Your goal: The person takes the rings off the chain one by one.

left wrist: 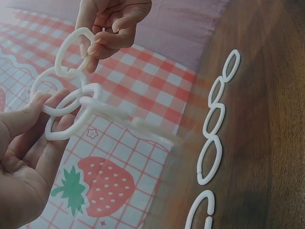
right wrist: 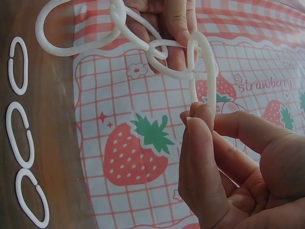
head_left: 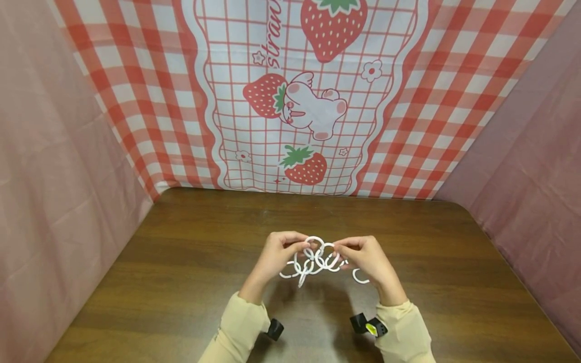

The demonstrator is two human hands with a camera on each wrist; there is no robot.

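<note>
Both hands [head_left: 317,254] pinch the ring chain [head_left: 315,259] between them.

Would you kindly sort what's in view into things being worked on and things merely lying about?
In hand:
- white ring chain, pinched at each end
- left hand
- right hand

Lying about:
- loose rings on the wooden table
- strawberry cloth backdrop
</note>
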